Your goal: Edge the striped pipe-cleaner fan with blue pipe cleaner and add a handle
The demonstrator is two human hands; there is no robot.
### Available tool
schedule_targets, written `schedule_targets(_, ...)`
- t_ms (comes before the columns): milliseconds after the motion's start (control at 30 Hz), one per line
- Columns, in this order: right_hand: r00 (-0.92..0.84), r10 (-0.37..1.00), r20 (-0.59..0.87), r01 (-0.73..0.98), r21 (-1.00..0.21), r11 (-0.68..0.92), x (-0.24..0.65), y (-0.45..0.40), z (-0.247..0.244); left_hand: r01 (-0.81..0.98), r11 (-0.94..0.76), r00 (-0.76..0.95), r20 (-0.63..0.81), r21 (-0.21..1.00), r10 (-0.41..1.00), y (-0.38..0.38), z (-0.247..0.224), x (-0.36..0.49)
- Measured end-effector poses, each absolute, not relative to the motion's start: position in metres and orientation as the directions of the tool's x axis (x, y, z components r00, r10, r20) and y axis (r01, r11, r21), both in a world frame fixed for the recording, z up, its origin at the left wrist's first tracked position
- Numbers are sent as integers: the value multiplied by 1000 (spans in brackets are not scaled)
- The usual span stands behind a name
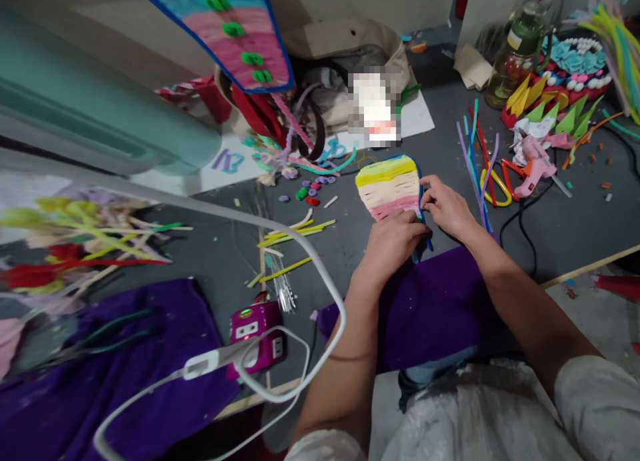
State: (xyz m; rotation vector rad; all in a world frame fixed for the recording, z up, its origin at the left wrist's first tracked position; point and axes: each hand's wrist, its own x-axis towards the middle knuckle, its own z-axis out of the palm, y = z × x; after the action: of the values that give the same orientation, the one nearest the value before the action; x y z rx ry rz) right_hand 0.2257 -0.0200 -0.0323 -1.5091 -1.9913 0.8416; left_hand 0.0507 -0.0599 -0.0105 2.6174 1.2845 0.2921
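A striped panel of yellow, cream and pink pipe cleaners lies on the dark table in front of me. A blue pipe cleaner runs along its right edge and sticks out below it. My left hand rests over the panel's lower end, its fingers closed on the blue pipe cleaner near the bottom corner. Higher on the same edge, my right hand pinches the blue strip between thumb and fingers. The left hand covers the panel's bottom part.
Yellow-handled scissors, a pink glue gun and a bottle stand right. Left are loose pipe cleaners, a magenta power socket, a looping white cable and pliers on purple cloth. A finished striped panel hangs above.
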Motion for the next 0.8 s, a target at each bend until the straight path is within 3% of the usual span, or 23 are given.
schedule_targets(800,-243,968,60,667,-714,212,225,-17,-37,754,-591,598,74,286,798,-60,-9,50)
